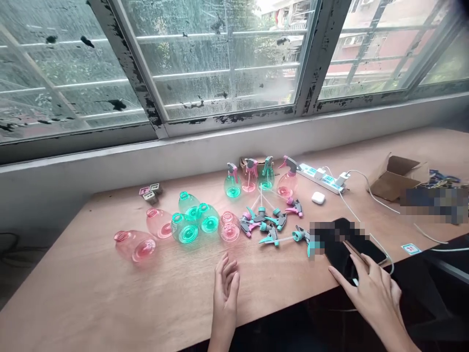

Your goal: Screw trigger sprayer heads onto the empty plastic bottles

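Observation:
My left hand (225, 288) lies open over the wooden table (91, 293) near its front edge, fingers stretched toward the lying bottles, holding nothing. My right hand (372, 288) is open, its fingers spread on a black phone (353, 242) at the table's front right. Several empty pink and green spray bottles (190, 226) lie on their sides in the middle. Several assembled spray bottles (258, 178) stand upright behind them. Loose trigger spray heads (273, 222) with tubes lie in a heap between the bottles and the phone.
A white power strip (320, 177) with plugged chargers and white cables runs along the back right. White earbuds case (318, 197) lies near it. An open cardboard box (394, 178) sits at the right. Small blocks (150, 192) lie at the back left. A window sill runs behind.

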### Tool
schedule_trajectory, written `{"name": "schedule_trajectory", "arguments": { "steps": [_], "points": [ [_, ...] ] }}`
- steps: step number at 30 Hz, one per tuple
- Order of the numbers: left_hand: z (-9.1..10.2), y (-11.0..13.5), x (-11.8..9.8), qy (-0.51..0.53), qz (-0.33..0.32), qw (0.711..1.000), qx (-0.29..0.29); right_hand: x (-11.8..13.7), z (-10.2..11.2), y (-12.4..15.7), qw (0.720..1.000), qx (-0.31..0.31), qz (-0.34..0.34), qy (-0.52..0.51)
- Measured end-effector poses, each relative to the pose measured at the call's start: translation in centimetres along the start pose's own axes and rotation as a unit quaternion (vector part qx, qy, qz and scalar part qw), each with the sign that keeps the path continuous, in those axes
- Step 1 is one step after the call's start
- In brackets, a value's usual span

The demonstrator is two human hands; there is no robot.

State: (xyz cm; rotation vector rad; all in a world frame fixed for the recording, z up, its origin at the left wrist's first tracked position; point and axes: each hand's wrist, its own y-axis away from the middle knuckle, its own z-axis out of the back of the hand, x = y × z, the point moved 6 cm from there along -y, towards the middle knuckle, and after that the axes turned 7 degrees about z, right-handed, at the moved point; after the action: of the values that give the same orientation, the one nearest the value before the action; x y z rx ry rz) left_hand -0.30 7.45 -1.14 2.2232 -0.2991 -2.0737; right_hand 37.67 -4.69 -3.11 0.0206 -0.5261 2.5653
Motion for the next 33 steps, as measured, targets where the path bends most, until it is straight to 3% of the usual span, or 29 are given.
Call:
{"name": "schedule_trajectory", "arguments": {
  "steps": [8,18,23,28,31,33],
  "points": [
    [-0.5,0.7,-1.1,0.001,0.012,1.000,0.005,2.1,-0.1,-4.7,0.997,0.051,-0.023,-0.061],
    [0.1,1.6,-1.0,0.038,0.032,0.999,-0.014,1.3,-0.1,-5.4,0.990,0.107,-0.035,-0.082],
    [1.6,2.3,-0.8,0.069,0.050,0.996,-0.027,1.5,0.3,-5.6,0.990,0.114,-0.034,-0.079],
    [3.8,4.5,-2.0,0.103,0.072,0.991,-0.050,1.5,0.6,-5.7,0.990,0.107,-0.028,-0.083],
    [5.9,7.3,-1.8,0.124,0.126,0.984,-0.001,1.6,1.1,-4.6,0.993,0.090,-0.017,-0.072],
    [7.7,9.7,-0.2,0.164,0.196,0.965,0.061,1.8,1.6,-3.2,0.996,0.054,-0.004,-0.075]
  ]
}}
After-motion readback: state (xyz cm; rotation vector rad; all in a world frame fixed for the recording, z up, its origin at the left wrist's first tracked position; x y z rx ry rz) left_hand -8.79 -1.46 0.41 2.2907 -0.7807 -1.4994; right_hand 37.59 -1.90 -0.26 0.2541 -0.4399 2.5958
